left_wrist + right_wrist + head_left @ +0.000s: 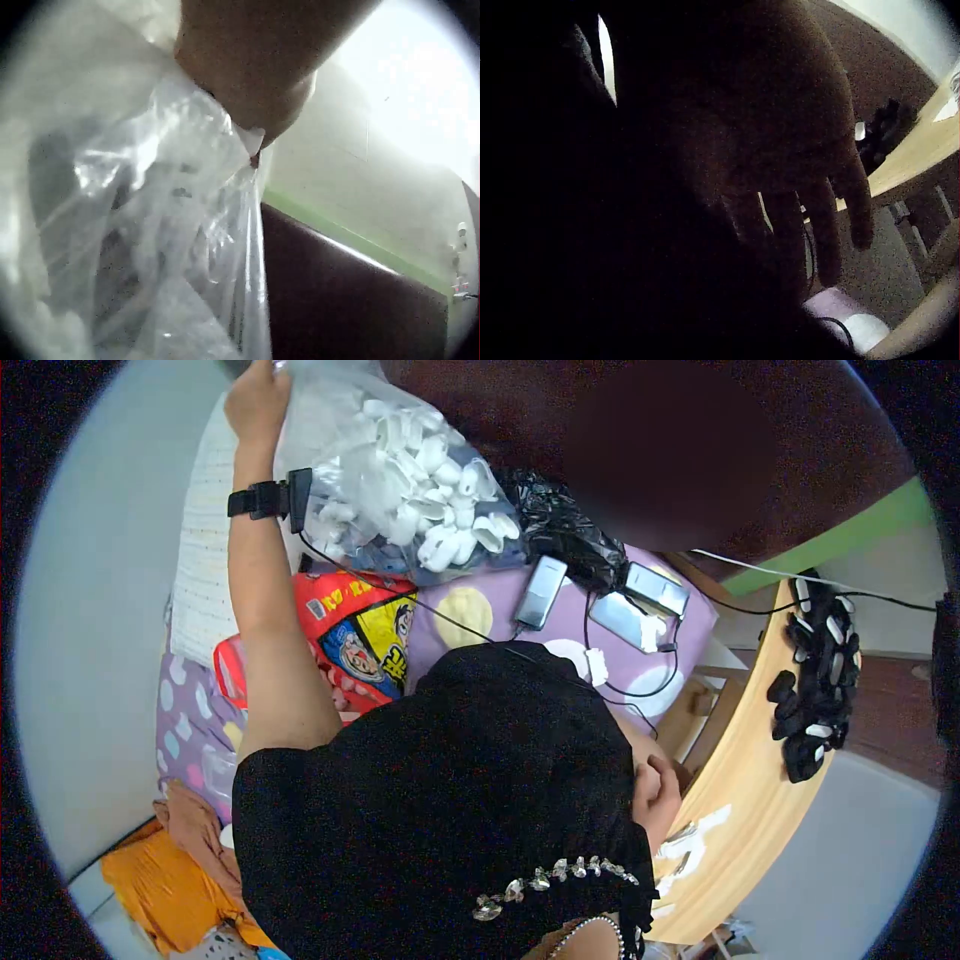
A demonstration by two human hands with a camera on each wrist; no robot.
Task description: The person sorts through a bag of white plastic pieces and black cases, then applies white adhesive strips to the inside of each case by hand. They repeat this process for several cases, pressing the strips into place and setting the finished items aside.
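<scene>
At the top of the head view my left hand (258, 405) grips the edge of a large clear plastic bag (322, 410). In the left wrist view the bag (165, 232) hangs in creased folds below the hand (255, 90). Many small white hollow plastic pieces (430, 458) lie heaped in the bag. My right hand (655, 800) is low beside the black garment, near the wooden table edge. Its fingers hang loosely, with nothing held, and the right wrist view shows the hand (780, 150) dark with fingers pointing down.
On the purple spotted cloth (450, 585) lie a red printed bag (320, 600), cabled silver devices (541, 593) and a crumpled black plastic bag (570, 525). A wooden table (740, 780) at right bears black and white items (825, 660). Cables (430, 603) cross the cloth.
</scene>
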